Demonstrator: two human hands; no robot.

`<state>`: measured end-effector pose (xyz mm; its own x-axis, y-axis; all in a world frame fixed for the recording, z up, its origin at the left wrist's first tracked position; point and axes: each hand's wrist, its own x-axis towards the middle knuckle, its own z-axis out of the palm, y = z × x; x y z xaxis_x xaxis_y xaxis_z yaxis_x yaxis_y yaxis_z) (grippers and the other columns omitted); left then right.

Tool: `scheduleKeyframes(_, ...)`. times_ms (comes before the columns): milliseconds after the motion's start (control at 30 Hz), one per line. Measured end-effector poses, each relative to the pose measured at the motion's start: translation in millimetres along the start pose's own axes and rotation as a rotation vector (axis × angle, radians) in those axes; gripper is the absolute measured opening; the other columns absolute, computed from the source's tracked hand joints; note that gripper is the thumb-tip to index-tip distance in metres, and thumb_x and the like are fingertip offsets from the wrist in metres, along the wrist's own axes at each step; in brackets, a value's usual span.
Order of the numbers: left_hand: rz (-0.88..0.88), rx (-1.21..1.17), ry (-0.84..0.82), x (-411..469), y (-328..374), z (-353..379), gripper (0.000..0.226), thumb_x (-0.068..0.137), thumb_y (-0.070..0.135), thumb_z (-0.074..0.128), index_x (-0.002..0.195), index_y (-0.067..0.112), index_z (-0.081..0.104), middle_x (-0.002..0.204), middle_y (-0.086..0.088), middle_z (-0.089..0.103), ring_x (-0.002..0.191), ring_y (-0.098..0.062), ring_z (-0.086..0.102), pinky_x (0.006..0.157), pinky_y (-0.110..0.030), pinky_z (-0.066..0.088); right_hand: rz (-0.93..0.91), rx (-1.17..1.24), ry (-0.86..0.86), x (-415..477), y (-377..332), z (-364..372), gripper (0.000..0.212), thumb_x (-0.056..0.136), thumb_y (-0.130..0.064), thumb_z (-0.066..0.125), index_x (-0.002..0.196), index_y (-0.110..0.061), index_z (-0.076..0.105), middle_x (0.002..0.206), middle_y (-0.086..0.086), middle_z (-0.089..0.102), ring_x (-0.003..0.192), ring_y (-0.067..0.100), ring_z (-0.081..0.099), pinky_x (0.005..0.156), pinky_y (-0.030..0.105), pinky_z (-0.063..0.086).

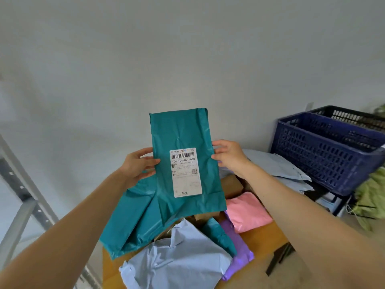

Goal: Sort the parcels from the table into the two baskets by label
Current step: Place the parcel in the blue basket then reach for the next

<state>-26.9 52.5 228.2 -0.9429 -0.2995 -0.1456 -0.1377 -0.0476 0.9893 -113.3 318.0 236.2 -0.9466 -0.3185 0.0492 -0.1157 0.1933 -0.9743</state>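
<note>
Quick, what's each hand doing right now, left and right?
Left hand: grips the left edge of the raised teal parcel.
Right hand: pinches that parcel's right edge.

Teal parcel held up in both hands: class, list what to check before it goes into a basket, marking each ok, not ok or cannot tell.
1. Grip: the left hand and right hand each hold a side edge of the teal parcel: ok.
2. Reading: the label faces the viewer, code 104-104-H21-080 legible: ok.
3. Which basket matches that code: cannot tell, no markings show on either.
4. Access: the near blue basket stands open-topped at the right: ok.
5. Room inside the far basket behind it: cannot tell.
</note>
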Motion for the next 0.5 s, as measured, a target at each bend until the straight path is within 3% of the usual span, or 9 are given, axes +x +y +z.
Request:
scheduleKeyframes(133,-0.014,0.03,-0.086,0,-5,44,0.041,0.087,-0.003,0.065,0.122,0.017,0.059,0.107,-0.011,0.07,0.078,-0.019,0.068,0.065,-0.03,0.055,0.042,-0.016,0.072,-30,15,-38,0.04,0.087,0.013,0.057,0.114,-0.015,0.063,0.098,0.015,0.066,0.082,0.021,0.065,0.066,0.028,0.055)
scheduleKeyframes(267,0.01,0.056,-0.172,2,-5,100,0.044,0.086,-0.006,0.064,0.125,0.012,0.059,0.108,-0.012,0.07,0.087,-0.023,0.068,0.077,-0.033,0.055,0.063,-0.05,0.191,-60,18,-86,0.041,0.087,0.018,0.054,0.121,-0.005,0.06,0.098,0.017,0.062,0.077,0.017,0.061,0.053,0.013,0.051)
scheduleKeyframes(367,0.025,0.085,-0.24,2,-5,148,0.044,0.086,-0.007,0.064,0.126,0.011,0.058,0.105,-0.011,0.069,0.087,-0.023,0.065,0.079,-0.032,0.053,0.066,-0.1,0.267,-79,27,-128,0.042,0.086,0.015,0.058,0.123,-0.004,0.06,0.102,0.017,0.065,0.088,0.019,0.061,0.061,0.015,0.051)
scheduleKeyframes(500,0.025,0.115,-0.333,0,-5,217,0.042,0.087,-0.004,0.064,0.123,0.015,0.058,0.101,-0.006,0.071,0.082,-0.018,0.068,0.069,-0.027,0.053,0.084,-0.083,0.348,-105,42,-187,0.039,0.085,0.014,0.06,0.118,-0.006,0.064,0.101,0.015,0.067,0.088,0.02,0.064,0.069,0.021,0.054)
